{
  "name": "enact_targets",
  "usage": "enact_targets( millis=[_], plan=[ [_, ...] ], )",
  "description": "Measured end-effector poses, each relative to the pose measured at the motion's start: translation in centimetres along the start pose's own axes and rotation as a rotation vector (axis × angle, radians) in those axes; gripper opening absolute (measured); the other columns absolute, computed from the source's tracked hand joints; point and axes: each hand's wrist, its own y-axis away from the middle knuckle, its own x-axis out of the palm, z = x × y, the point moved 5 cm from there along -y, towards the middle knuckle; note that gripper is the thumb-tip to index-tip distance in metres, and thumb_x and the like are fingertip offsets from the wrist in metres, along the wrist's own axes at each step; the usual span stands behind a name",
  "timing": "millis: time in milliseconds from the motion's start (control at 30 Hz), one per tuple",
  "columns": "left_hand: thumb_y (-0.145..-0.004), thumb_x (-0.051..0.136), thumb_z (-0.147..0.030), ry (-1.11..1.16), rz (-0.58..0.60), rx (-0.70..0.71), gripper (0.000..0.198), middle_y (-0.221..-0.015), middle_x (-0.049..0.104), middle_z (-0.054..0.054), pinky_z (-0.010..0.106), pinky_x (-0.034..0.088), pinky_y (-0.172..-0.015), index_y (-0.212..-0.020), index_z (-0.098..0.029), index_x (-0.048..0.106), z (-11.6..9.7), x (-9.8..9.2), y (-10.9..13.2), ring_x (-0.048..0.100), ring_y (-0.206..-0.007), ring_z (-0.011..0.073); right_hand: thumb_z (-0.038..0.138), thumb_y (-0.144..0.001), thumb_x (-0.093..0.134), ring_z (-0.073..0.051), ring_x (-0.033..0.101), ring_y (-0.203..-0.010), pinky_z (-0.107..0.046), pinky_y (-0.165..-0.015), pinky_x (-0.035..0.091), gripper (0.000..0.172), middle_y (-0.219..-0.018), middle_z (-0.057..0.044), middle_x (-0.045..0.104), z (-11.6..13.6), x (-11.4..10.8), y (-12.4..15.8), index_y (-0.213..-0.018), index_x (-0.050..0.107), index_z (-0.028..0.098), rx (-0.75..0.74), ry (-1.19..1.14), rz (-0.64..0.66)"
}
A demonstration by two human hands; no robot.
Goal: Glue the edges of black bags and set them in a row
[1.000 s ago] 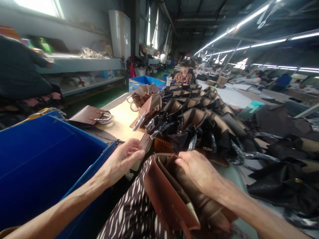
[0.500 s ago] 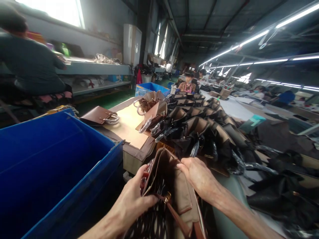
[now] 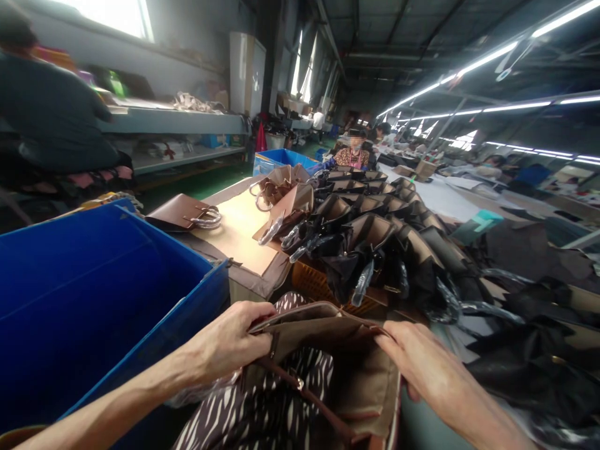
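A brown handbag (image 3: 370, 369) with a tan lining lies mouth-up over my lap, its opening spread wide. My left hand (image 3: 234, 340) pinches the left end of its rim, thumb on the inside. On the right end, my right hand (image 3: 417, 359) is closed round the rim. A brown strap with a small metal clasp (image 3: 300, 382) crosses the opening. Patterned black-and-white cloth (image 3: 244, 406) shows below and through the bag. Clear plastic wrap (image 3: 199, 392) is partly visible under my left wrist.
A big blue bin (image 3: 107, 262) stands at my left. Ahead, a table holds a brown handbag (image 3: 180, 212) and many black handbags (image 3: 370, 231) with wrapped handles. An orange crate (image 3: 314, 284) sits below them. A person (image 3: 352, 153) sits beyond; another person (image 3: 51, 112) sits at left.
My hands have moved apart, pulling the bag's mouth from narrow to wide. The left hand has shifted left and now grips the rim's end; the right has moved right and lower.
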Motion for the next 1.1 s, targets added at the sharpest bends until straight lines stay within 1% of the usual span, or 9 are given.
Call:
enact_targets(
  millis=[100, 200, 267, 400, 567, 633, 700, 933, 1100],
  plan=[
    [-0.071, 0.043, -0.02, -0.007, 0.056, 0.025, 0.021, -0.064, 0.051, -0.004, 0.02, 0.03, -0.05, -0.082, -0.016, 0.061, 0.2, 0.8, -0.8, 0.045, -0.059, 0.0115, 0.02, -0.087, 0.045, -0.028, 0.06, -0.086, -0.037, -0.071, 0.042, 0.013, -0.091, -0.012, 0.065, -0.2, 1.6, -0.2, -0.093, 0.057, 0.017, 0.012, 0.051, 0.032],
    [-0.072, 0.043, -0.021, -0.004, 0.048, 0.045, 0.025, -0.065, 0.053, -0.003, 0.02, 0.032, -0.052, -0.086, -0.015, 0.063, 1.0, 1.9, -1.7, 0.046, -0.06, 0.0118, 0.008, -0.075, 0.057, -0.03, 0.059, -0.094, -0.04, -0.075, 0.044, 0.05, -0.109, -0.015, 0.06, 0.7, 2.4, -1.0, -0.123, 0.046, 0.014, -0.077, 0.083, -0.094],
    [-0.073, 0.044, -0.022, 0.005, 0.032, 0.059, 0.026, -0.066, 0.054, -0.003, 0.02, 0.033, -0.053, -0.089, -0.014, 0.063, 1.3, 2.3, -2.0, 0.046, -0.059, 0.0115, 0.001, -0.067, 0.063, -0.03, 0.053, -0.106, -0.041, -0.085, 0.042, 0.067, -0.123, -0.015, 0.053, 2.2, 2.1, -1.5, -0.129, 0.042, 0.016, -0.242, 0.091, -0.224],
    [-0.074, 0.046, -0.023, 0.064, 0.043, 0.062, 0.025, -0.066, 0.054, -0.004, 0.019, 0.032, -0.051, -0.092, -0.016, 0.063, 1.7, 2.4, -2.4, 0.045, -0.056, 0.0106, -0.001, -0.061, 0.069, -0.025, 0.043, -0.118, -0.038, -0.098, 0.035, 0.069, -0.134, -0.009, 0.045, 5.0, 0.9, -2.1, -0.123, 0.048, 0.021, -0.549, -0.023, -0.223],
    [-0.074, 0.051, -0.026, 0.088, 0.024, 0.045, 0.024, -0.066, 0.055, -0.004, 0.02, 0.031, -0.053, -0.093, -0.017, 0.064, 1.8, 2.2, -2.3, 0.047, -0.059, 0.0116, 0.012, -0.077, 0.061, -0.018, 0.049, -0.108, -0.03, -0.093, 0.037, 0.02, -0.122, 0.0, 0.053, 7.0, 0.1, -3.9, -0.094, 0.061, 0.022, -0.653, -0.331, -0.111],
    [-0.073, 0.054, -0.029, 0.086, 0.021, 0.019, 0.024, -0.067, 0.056, -0.004, 0.02, 0.031, -0.053, -0.092, -0.017, 0.064, 1.9, 2.2, -2.1, 0.047, -0.06, 0.0122, 0.013, -0.081, 0.057, -0.016, 0.052, -0.098, -0.028, -0.088, 0.037, 0.009, -0.108, 0.001, 0.059, 7.4, 0.4, -4.7, -0.076, 0.06, 0.02, -0.657, -0.408, -0.096],
    [-0.073, 0.056, -0.033, 0.093, 0.022, -0.006, 0.027, -0.069, 0.057, -0.003, 0.021, 0.032, -0.054, -0.092, -0.016, 0.064, 2.1, 2.2, -2.0, 0.048, -0.061, 0.0131, 0.012, -0.083, 0.054, -0.014, 0.055, -0.087, -0.026, -0.081, 0.039, 0.016, -0.095, 0.001, 0.061, 7.6, 0.8, -5.3, -0.068, 0.058, 0.019, -0.647, -0.482, -0.084],
    [-0.075, 0.054, -0.04, 0.132, 0.062, -0.011, 0.033, -0.071, 0.057, -0.002, 0.02, 0.033, -0.054, -0.094, -0.015, 0.062, 2.3, 2.4, -1.9, 0.046, -0.063, 0.0132, 0.014, -0.081, 0.054, -0.013, 0.055, -0.075, -0.024, -0.072, 0.039, 0.016, -0.084, 0.002, 0.061, 7.0, 1.6, -5.7, -0.067, 0.056, 0.019, -0.511, -0.582, -0.091],
    [-0.08, 0.049, -0.042, 0.095, 0.043, 0.026, 0.034, -0.068, 0.053, -0.002, 0.019, 0.031, -0.053, -0.092, -0.013, 0.061, 2.1, 2.3, -2.0, 0.043, -0.061, 0.0119, 0.015, -0.082, 0.053, -0.013, 0.055, -0.071, -0.024, -0.068, 0.039, 0.018, -0.078, 0.001, 0.062, 7.1, 1.5, -5.5, -0.064, 0.055, 0.019, -0.435, -0.494, -0.151]
  ],
)
